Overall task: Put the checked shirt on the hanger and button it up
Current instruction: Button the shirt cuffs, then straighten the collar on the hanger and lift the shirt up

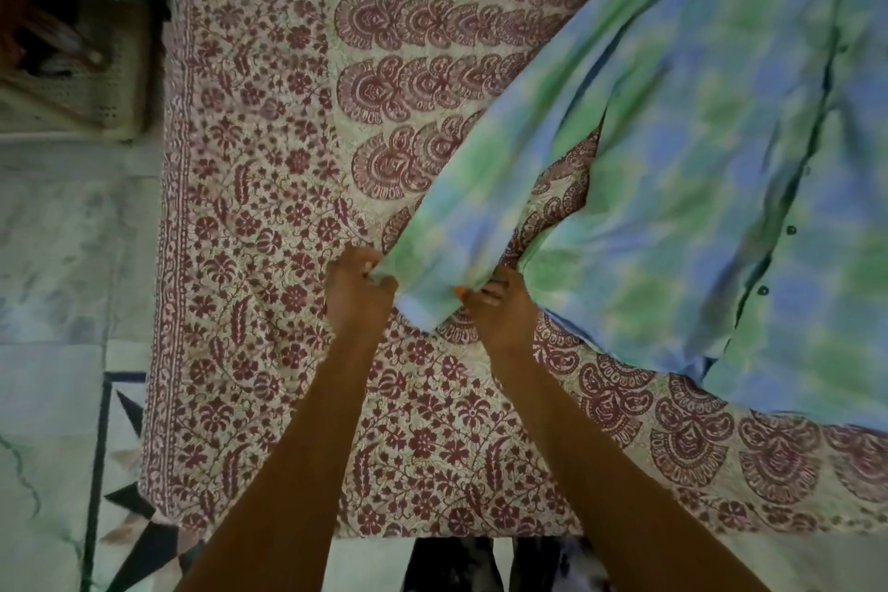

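No lettering, label, brand or number is legible on the checked shirt [696, 168] or the printed bedspread [269, 207].

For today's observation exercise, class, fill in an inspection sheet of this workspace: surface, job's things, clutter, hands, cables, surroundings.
Surface: bedspread, red floral print, covering a bed.
Job's things: checked shirt spread on the bedspread; no hanger seen.
Clutter: nothing seen.
Grippers: left hand and right hand both grip the sleeve at its end.
Cables: nothing seen.
Surroundings: tiled floor at left; pale basket beyond it.
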`<state>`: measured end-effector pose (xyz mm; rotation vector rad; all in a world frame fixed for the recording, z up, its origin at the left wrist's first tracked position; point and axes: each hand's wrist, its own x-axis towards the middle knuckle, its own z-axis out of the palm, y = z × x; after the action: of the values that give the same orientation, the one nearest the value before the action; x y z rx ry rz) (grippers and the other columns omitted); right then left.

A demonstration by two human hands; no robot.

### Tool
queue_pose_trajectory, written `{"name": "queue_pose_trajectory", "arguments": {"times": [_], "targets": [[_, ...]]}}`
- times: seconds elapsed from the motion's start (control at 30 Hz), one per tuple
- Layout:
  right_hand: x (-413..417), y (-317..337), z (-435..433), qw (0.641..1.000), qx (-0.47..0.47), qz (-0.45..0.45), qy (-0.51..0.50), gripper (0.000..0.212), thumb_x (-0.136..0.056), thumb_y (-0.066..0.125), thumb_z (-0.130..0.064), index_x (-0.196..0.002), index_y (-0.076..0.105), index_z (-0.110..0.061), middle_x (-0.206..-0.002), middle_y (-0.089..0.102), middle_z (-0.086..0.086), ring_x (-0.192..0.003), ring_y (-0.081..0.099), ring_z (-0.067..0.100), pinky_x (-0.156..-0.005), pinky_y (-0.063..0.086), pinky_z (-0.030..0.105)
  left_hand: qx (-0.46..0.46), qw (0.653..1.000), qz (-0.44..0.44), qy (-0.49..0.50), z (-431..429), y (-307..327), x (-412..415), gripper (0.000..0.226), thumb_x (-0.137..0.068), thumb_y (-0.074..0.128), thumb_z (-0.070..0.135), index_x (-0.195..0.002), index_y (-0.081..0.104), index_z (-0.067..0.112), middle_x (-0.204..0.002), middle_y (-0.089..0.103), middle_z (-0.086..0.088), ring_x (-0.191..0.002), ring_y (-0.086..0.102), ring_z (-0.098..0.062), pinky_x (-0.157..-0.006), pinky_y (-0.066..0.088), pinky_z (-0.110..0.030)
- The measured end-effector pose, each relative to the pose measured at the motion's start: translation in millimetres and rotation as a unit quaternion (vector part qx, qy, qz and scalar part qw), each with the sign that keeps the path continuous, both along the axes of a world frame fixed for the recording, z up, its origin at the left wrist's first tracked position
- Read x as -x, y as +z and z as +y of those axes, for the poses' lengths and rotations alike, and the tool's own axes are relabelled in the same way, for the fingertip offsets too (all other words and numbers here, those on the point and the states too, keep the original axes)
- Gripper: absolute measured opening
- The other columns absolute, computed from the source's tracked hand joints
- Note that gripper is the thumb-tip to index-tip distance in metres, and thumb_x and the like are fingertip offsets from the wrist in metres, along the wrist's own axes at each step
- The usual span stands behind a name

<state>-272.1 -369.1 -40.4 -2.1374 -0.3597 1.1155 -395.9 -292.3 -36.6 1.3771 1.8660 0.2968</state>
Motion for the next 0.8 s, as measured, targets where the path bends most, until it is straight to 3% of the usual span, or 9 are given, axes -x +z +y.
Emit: {"name": "queue_pose_trajectory", "arguments": {"times": [0.07,0.17,0.33,0.53,0.8], "targets": [[-5,12,-5,0.999,-0.023,-0.017,-0.027,0.051,-0.075,0.074,-0.014,-0.120,0.050,-0.005,-0.111,0.064,0.016,-0.100,0.061,0.028,-0.089,0.050,0.041,-0.024,0.999,0.010,-0.024,1,12,-8,0.032,-0.073,0.069,0.007,-0.104,0.063,0.014,-0.114,0.062,-0.013,-0.100,0.060,-0.029,-0.068,0.046,-0.027],[-27,42,-15,0.997,-0.054,-0.044,-0.032,0.047,-0.079,0.070,-0.016,-0.122,0.053,-0.006,-0.119,0.062,0.010,-0.108,0.058,0.020,-0.092,0.044,0.025,-0.028,0.997,-0.043,-0.064,-1,41,-37,0.029,-0.076,0.069,0.008,-0.104,0.064,0.014,-0.117,0.062,-0.009,-0.109,0.057,-0.027,-0.088,0.044,-0.031],[-89,104,-30,0.990,-0.089,-0.090,-0.054,0.043,-0.084,0.065,-0.018,-0.124,0.051,-0.008,-0.124,0.060,0.010,-0.116,0.054,0.025,-0.098,0.042,0.036,-0.037,0.982,-0.103,-0.155,-9,95,-103,0.030,-0.083,0.065,0.012,-0.112,0.061,0.016,-0.124,0.056,-0.007,-0.112,0.053,-0.026,-0.086,0.041,-0.030],[-172,162,-51,0.977,-0.109,-0.162,-0.089,0.038,-0.089,0.058,-0.017,-0.125,0.051,-0.007,-0.125,0.059,0.010,-0.115,0.055,0.025,-0.085,0.038,0.025,-0.065,0.953,-0.159,-0.249,-16,162,-193,0.034,-0.082,0.065,0.005,-0.115,0.060,0.011,-0.126,0.056,-0.010,-0.115,0.054,-0.028,-0.086,0.039,-0.025],[-285,187,-64,0.960,-0.149,-0.186,-0.145,0.031,-0.087,0.059,-0.012,-0.117,0.056,-0.006,-0.116,0.063,0.010,-0.108,0.058,0.025,-0.084,0.039,0.025,-0.138,0.921,-0.158,-0.328,-14,205,-317,0.035,-0.081,0.068,0.010,-0.115,0.061,0.012,-0.124,0.059,-0.008,-0.115,0.054,-0.025,-0.094,0.040,-0.031]]}}
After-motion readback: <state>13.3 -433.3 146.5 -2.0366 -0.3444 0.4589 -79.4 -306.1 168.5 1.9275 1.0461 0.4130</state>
